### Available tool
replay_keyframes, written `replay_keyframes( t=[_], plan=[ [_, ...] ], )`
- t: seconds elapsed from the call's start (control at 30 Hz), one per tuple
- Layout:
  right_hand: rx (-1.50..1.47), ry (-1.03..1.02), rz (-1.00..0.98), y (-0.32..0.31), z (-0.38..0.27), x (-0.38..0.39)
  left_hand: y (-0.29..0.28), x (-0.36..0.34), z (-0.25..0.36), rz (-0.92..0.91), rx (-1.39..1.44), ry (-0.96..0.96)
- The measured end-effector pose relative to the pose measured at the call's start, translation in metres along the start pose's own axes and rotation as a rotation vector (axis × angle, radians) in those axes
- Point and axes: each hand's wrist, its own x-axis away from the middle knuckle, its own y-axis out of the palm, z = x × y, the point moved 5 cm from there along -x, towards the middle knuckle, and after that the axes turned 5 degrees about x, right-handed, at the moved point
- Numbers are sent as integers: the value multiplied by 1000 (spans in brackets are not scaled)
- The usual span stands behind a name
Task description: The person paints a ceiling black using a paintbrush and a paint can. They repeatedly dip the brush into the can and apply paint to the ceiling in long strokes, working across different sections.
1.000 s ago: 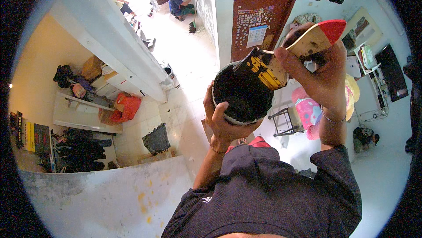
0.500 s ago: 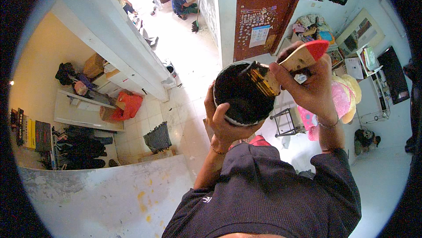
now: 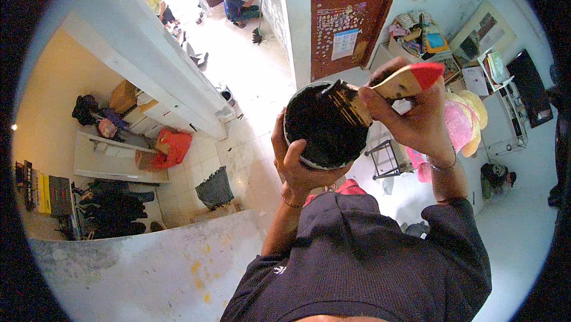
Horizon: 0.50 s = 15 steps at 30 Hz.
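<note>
My left hand [image 3: 300, 170] is wrapped round a round white-rimmed bucket [image 3: 297, 99], supporting it from its near left side, with the thumb up against the wall. The inside of the bucket looks very dark, almost black; its contents cannot be told apart. In my right hand [image 3: 421, 123] is a paintbrush with a wooden handle [image 3: 399, 86] and a red end. Its metal ferrule, smeared dark, lies across the bucket's right rim. The bristles are over or inside the dark opening and hard to make out.
A low white wall [image 3: 148, 262] runs along the near left. Beyond it are shelves with dark clothes [image 3: 110, 206] and a red bag [image 3: 173, 148]. A brown door [image 3: 345, 13] stands ahead. Pink and yellow plush toys [image 3: 461, 123] lie to the right. Another person [image 3: 239, 7] squats far off.
The view has shifted slightly, and another distant person in yellow shows more fully at the upper left. Both hands keep their hold; the brush has barely moved against the bucket.
</note>
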Motion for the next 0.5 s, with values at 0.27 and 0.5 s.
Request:
replay_keyframes(
  t=[0.27, 0.5],
  plan=[
    [87, -67, -31, 3, -7, 3, 0, 1, 1, 15, 16, 28],
    [130, -42, -90, 7, -8, 2, -3, 1, 2, -1, 42, 28]
  ],
)
